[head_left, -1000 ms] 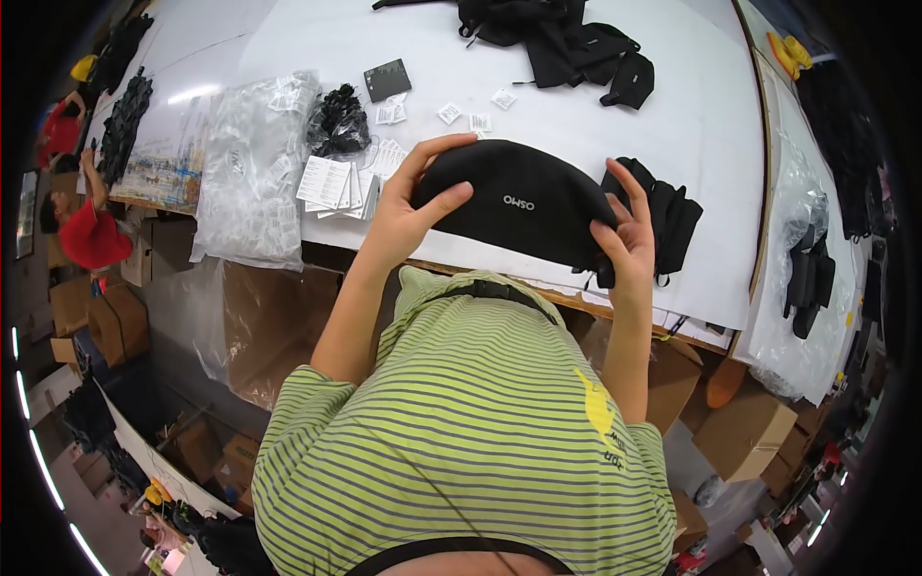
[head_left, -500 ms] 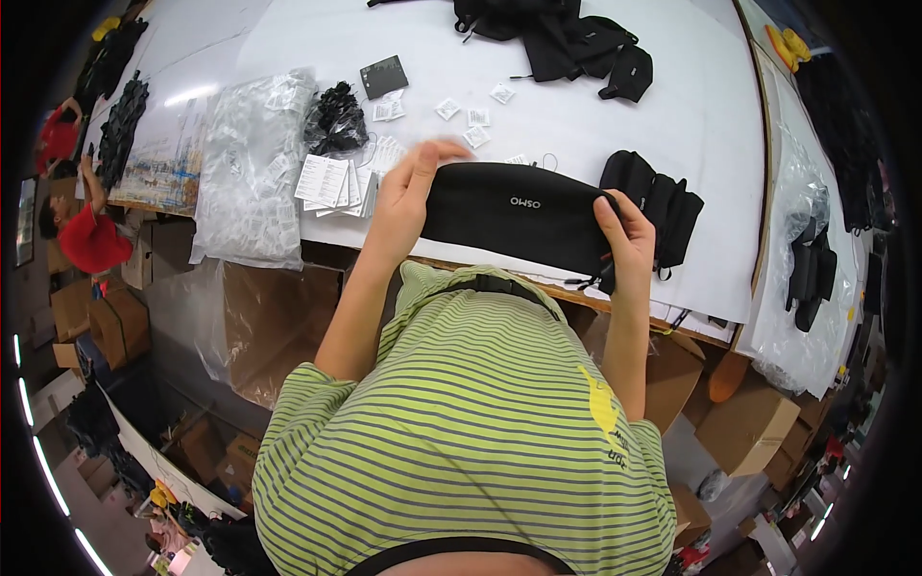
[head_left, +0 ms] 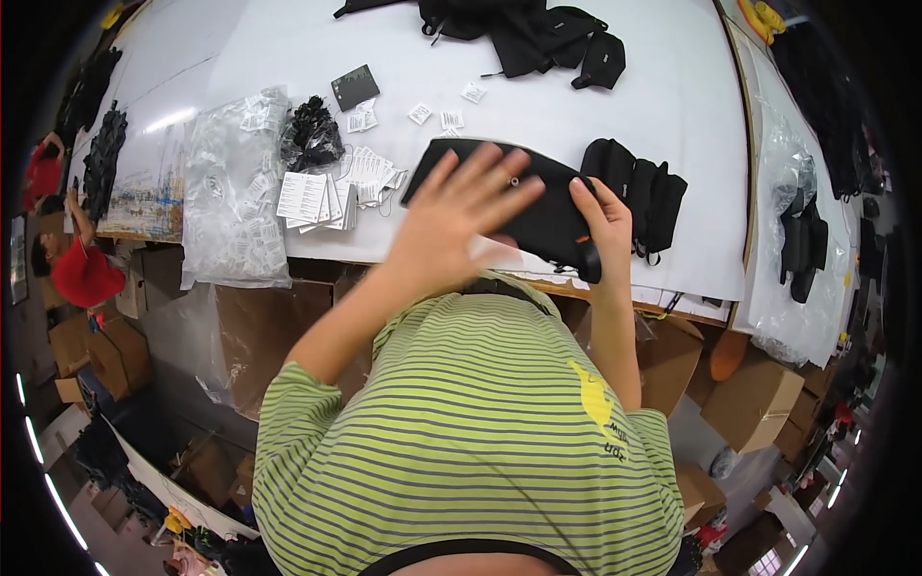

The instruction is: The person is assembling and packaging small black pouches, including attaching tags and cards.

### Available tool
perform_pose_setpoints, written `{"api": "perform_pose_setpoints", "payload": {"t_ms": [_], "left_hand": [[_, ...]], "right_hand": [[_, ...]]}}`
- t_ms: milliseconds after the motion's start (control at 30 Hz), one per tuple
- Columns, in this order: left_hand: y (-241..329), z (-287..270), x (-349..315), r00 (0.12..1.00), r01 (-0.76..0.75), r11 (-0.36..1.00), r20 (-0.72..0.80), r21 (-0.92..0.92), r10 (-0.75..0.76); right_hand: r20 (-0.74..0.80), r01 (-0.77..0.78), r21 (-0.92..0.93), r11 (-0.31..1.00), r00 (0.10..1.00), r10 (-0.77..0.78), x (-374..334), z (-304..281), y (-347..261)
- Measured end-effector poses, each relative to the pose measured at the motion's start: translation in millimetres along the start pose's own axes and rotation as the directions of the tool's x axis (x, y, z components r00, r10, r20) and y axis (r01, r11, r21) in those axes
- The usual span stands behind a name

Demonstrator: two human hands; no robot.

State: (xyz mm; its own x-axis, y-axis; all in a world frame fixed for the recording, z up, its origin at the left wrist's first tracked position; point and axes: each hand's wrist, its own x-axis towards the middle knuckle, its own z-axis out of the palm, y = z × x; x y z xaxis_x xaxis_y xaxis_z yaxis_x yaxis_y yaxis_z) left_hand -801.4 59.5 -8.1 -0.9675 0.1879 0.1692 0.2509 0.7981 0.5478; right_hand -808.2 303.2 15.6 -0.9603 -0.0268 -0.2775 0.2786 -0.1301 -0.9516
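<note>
A long black fabric pouch [head_left: 547,216] is held over the near edge of the table. My right hand [head_left: 605,221] grips its right end, thumb on the face and the other fingers behind. Across the pouch's left part passes my left hand [head_left: 466,216], fingers spread and smeared a little by motion; whether it touches the fabric I cannot tell. Just right of the pouch lie several similar black pouches [head_left: 639,197] side by side. Left of it are white printed cards [head_left: 312,202] in a stack and a spread of white tags [head_left: 370,176].
Small white packets [head_left: 451,120] and a dark square card [head_left: 355,87] lie farther back. A clear bag of packets [head_left: 235,192] hangs over the table's front edge, beside a bundle of black cords [head_left: 314,134]. Black bags [head_left: 538,38] sit at the back. Cardboard boxes [head_left: 754,408] stand below.
My left hand has let go of the pouch's left end and swung over its face, fingers spread. The pouch now tilts down to the right, still in my right hand. The view has shifted slightly.
</note>
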Motion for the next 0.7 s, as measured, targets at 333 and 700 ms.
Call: {"api": "perform_pose_setpoints", "payload": {"t_ms": [333,700], "left_hand": [[7.9,-26.1,-5.9,0.977,-0.209,0.809,-0.087,-0.550,0.193],[2.6,7.5,4.5,0.871,0.429,0.256,0.321,-0.866,-0.372]], "right_hand": [[0.058,-0.269,0.294,0.917,0.963,0.263,3.4,-18.2,-3.7],[0.085,-0.116,-0.005,0.993,0.990,0.116,12.3,-21.2,26.6]]}}
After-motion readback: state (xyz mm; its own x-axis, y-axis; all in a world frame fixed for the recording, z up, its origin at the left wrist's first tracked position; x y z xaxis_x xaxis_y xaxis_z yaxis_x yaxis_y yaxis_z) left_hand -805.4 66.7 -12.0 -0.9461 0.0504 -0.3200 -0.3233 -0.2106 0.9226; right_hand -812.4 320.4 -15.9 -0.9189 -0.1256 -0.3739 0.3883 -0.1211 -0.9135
